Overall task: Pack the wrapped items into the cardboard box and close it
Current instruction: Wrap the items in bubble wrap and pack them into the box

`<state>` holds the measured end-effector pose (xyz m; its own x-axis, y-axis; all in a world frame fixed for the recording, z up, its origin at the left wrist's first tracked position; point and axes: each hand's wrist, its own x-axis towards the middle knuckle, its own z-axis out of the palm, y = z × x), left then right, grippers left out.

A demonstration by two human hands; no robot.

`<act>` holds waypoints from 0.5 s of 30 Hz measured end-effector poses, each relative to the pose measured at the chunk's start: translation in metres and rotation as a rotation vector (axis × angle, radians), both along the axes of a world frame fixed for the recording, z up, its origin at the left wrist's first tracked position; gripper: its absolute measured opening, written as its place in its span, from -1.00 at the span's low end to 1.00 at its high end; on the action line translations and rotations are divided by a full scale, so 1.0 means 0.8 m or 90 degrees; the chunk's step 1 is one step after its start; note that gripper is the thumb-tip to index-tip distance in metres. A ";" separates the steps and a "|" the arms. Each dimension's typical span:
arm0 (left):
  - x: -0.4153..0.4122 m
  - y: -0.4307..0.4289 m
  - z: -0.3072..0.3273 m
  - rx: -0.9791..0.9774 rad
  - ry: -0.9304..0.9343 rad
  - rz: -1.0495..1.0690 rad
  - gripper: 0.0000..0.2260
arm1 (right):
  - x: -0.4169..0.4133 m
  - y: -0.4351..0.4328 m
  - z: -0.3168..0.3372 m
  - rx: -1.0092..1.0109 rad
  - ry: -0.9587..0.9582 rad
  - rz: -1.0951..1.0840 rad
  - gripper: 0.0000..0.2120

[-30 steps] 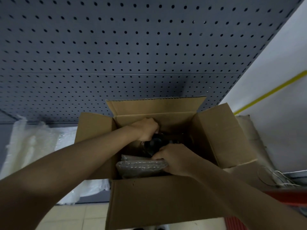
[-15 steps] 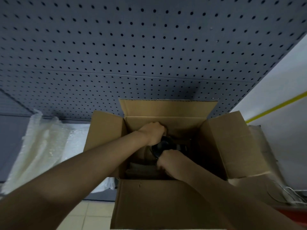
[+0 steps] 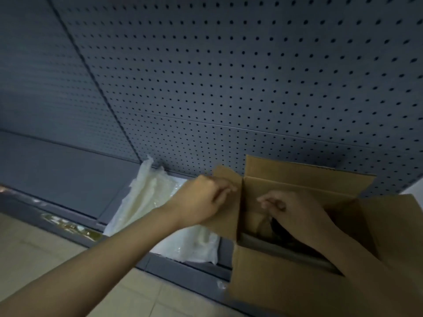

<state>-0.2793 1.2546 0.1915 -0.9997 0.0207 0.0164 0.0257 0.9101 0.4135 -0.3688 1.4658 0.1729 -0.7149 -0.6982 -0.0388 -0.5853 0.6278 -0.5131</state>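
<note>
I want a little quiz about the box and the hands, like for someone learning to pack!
1. True or false: the box is already closed.
2. Which hand is over the box's opening? A) left hand B) right hand C) neither
3. Fill in: the left hand is at the box's left ____.

Key: 1. false, all its flaps stand open. 2. B. 3. flap.
</note>
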 end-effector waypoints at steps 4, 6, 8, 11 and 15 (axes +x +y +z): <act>0.053 -0.096 0.015 0.020 0.079 0.119 -0.73 | 0.040 -0.078 0.013 -0.126 0.104 -0.033 -0.82; 0.076 -0.152 0.005 0.002 0.087 0.162 -0.72 | 0.063 -0.124 0.016 -0.194 0.144 -0.020 -0.84; 0.095 -0.204 -0.008 0.008 0.090 0.174 -0.76 | 0.088 -0.171 0.015 -0.210 0.183 0.004 -0.85; 0.116 -0.277 -0.029 0.011 0.058 0.153 -0.78 | 0.125 -0.244 -0.003 -0.210 0.197 -0.035 -0.89; 0.139 -0.341 -0.056 0.051 0.027 0.142 -0.78 | 0.146 -0.312 -0.069 -0.178 -0.100 -0.203 -0.75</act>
<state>-0.1681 0.9820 0.1467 -0.9778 -0.2035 0.0504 -0.1538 0.8596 0.4872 -0.2519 1.2164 0.1180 -0.8966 -0.4428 -0.0045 -0.2870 0.5888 -0.7556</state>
